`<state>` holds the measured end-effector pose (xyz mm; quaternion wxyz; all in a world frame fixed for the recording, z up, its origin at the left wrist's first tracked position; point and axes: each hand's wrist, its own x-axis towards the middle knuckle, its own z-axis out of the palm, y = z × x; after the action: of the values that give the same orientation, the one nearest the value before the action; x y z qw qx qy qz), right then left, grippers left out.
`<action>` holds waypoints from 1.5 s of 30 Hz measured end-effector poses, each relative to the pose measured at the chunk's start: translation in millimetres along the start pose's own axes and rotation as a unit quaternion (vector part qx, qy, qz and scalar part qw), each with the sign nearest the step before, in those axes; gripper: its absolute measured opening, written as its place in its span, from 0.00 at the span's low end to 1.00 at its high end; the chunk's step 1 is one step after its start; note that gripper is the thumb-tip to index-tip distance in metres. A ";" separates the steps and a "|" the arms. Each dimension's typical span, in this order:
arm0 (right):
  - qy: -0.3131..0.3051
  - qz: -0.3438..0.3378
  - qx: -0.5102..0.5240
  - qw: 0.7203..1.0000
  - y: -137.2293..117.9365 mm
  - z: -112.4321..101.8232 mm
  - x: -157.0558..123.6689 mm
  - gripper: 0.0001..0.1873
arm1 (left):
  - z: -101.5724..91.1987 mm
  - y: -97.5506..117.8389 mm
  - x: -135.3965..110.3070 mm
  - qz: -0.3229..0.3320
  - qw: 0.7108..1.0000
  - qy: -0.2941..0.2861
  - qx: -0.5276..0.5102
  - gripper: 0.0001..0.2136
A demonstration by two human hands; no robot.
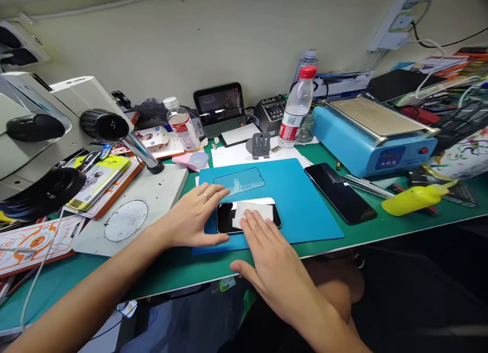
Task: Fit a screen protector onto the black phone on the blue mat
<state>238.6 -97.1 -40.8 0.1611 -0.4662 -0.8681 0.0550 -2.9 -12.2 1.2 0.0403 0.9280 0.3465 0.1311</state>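
A smartphone [225, 218] lies face up on a blue mat [305, 205]. Flat on its screen is a white wipe [240, 210], pressed down by the stretched fingertips of my right hand [276, 264]. My left hand [192, 215], with a ring on one finger, rests at the phone's left end, thumb and fingers apart around that edge. Just beyond the phone, a clear glass screen protector [244, 180] lies on the mat. Right of the mat lies a second dark phone or screen panel [339, 193].
A blue heating machine [354, 142] stands at the right, with a yellow squeeze bottle [414, 199] in front. Plastic bottles [295, 114] [182, 126] and a small tablet-like screen [219, 104] line the back. A microscope stand [129, 215] occupies the left.
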 end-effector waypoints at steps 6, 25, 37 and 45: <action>0.035 -0.021 -0.051 0.998 19.4 2.4 -14.8 0.42 | 0.7 -11.3 -4.9 -0.011 0.999 -0.051 0.006 0.40; -0.008 -0.061 0.001 0.998 -7.6 -1.4 3.2 0.43 | 5.0 -17.7 -9.0 -0.028 0.997 -0.057 -0.051 0.41; 0.015 -0.042 -0.087 0.995 27.7 -2.2 -9.9 0.44 | 2.7 -16.7 9.6 -0.042 0.994 -0.090 -0.034 0.34; -0.062 -0.098 -0.014 0.993 -7.1 2.7 44.5 0.45 | 16.1 -21.4 6.8 -0.016 0.997 -0.025 -0.070 0.34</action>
<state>209.1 -64.1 -31.4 0.1054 -0.3765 -0.9187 0.0558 -7.2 8.6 -16.4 0.1154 0.9203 0.3500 0.1312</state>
